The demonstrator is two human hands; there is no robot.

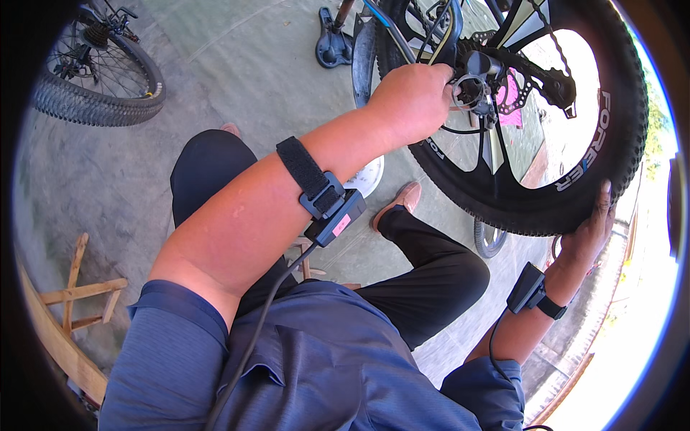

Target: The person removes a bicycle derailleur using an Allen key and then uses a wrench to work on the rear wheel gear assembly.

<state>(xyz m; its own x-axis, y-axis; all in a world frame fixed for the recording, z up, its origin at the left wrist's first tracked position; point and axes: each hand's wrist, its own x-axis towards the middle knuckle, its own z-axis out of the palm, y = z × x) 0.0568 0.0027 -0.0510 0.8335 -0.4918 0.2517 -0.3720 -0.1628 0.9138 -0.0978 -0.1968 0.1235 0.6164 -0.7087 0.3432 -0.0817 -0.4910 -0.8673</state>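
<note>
**Inspector:** Status of the hands?

**Assistant:** The left hand [410, 100] is at the hub of the rear wheel [611, 108], fingers curled shut around a part beside the cassette and derailleur [557, 87]; what exactly it grips, I cannot tell, since the knuckles hide it. The right hand [591, 230] is pressed to the tyre's lower edge, fingers wrapped over the tread, holding the wheel.

**Inspector:** Where does the wheel sit?

**Assistant:** Raised in front of the seated person, above the knees, in the frame of an upturned bicycle whose saddle [332, 43] rests on the concrete floor [244, 79].

**Inspector:** Risks?

**Assistant:** First, pinching. The left fingers sit just beside the chain [535, 18] and sprocket teeth; should the right hand slip and the wheel turn, I judge they could be drawn in or nicked.

**Inspector:** And second?

**Assistant:** Stability. The bicycle appears to balance upside down, and a hard pull at the hub could tip it toward the legs. Also, the cable from the left wrist band [323, 197] hangs loose near the lap and could snag.

**Inspector:** Anything nearby?

**Assistant:** Another bicycle wheel [100, 79] at upper left and a wooden frame [75, 294] at lower left, both well apart.
</note>
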